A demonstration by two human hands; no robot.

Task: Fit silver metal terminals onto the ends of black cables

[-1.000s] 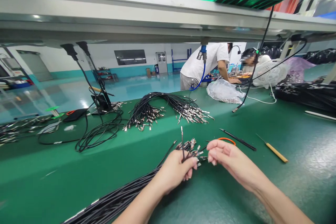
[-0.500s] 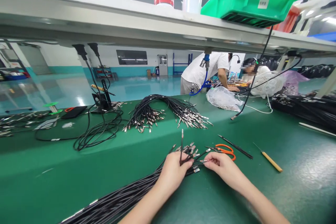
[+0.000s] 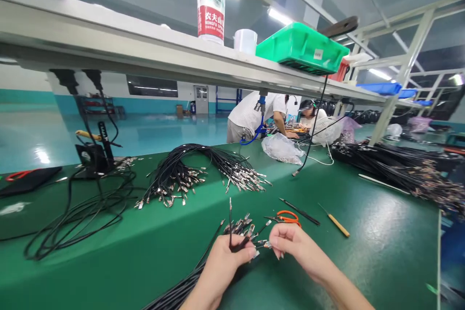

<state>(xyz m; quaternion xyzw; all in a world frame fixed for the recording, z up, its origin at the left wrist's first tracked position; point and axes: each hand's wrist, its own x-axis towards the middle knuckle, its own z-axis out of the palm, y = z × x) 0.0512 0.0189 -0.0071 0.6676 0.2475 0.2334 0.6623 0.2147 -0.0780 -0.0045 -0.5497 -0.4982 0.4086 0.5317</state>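
My left hand [image 3: 228, 257] is closed around black cables near their metal-tipped ends, with one cable end sticking straight up past the thumb. Beneath it, a long bundle of black cables [image 3: 181, 289] runs toward the lower left. My right hand [image 3: 290, 244] pinches the metal end of a single cable between thumb and fingertips, just right of the left hand. Behind the right hand lie orange-handled scissors [image 3: 288, 217], partly covered by it. A black pen-like tool [image 3: 300, 211] and a wooden-handled awl [image 3: 337, 225] lie farther right.
A curved cable bundle [image 3: 196, 155] lies behind the hands. Loose cords [image 3: 98, 213] coil at left beside a black stand [image 3: 92, 157]. The shelf [image 3: 163, 48] overhead carries a bottle [image 3: 211, 5] and a green bin [image 3: 301, 48]. A hanging cable [image 3: 312, 140] reaches the green table. Co-workers are at the far end.
The view has swung right and tilted up, so the scene sits farther left. My left hand still grips the cables; my right fingers have shifted slightly at the cable end.
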